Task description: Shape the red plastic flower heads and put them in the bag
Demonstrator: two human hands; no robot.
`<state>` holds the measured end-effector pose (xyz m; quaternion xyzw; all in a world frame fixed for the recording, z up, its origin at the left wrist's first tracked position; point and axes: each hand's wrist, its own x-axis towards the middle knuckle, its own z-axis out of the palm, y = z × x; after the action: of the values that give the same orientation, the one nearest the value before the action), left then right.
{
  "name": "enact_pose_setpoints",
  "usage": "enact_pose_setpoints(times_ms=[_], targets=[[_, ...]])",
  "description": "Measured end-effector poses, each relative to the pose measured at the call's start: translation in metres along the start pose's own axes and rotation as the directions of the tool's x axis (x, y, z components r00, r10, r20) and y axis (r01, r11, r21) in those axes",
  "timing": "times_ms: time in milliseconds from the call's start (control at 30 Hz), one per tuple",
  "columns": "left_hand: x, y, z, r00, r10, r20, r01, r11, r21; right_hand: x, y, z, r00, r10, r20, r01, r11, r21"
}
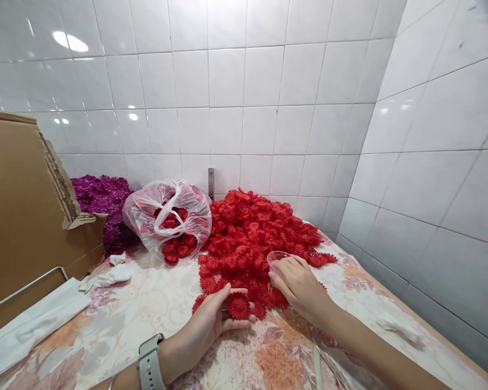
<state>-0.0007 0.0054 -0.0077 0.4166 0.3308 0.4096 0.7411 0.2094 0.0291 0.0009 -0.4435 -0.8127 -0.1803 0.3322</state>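
A red artificial flower head (239,307) faces up in the fingers of my left hand (206,324), which wears a grey-strapped watch (149,360). My right hand (300,281) is closed on a clear plastic cup (277,254) with a round rim; its contents are hidden behind my fingers. Both hands are at the near edge of a large heap of red flower heads (252,227), the right one reaching over the heap's front right side.
A clear plastic bag (142,211) of red flower heads stands left of the heap. Behind it are purple flowers (101,195). A cardboard box (20,179) blocks the far left. Crumpled white paper (109,277) lies on the floral tablecloth (154,298). Tiled walls (260,76) bound the back and right.
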Motion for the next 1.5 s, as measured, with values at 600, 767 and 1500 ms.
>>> enact_pose_setpoints(times_ms=[600, 767, 1500], targets=[[0.000, 0.005, 0.005, 0.995, -0.045, -0.088, 0.036, 0.994, -0.102, 0.001, -0.001, 0.001, 0.997, 0.027, 0.075, -0.022, 0.998, -0.059], [-0.002, 0.006, 0.005, 0.991, -0.070, -0.110, 0.055, 0.989, -0.136, 0.000, 0.001, -0.001, 0.999, 0.027, 0.022, -0.026, 0.999, -0.034], [0.000, -0.005, -0.003, 0.994, -0.106, 0.027, 0.109, 0.980, -0.167, -0.028, -0.059, 0.001, 0.868, -0.468, -0.166, 0.490, 0.860, 0.142]])
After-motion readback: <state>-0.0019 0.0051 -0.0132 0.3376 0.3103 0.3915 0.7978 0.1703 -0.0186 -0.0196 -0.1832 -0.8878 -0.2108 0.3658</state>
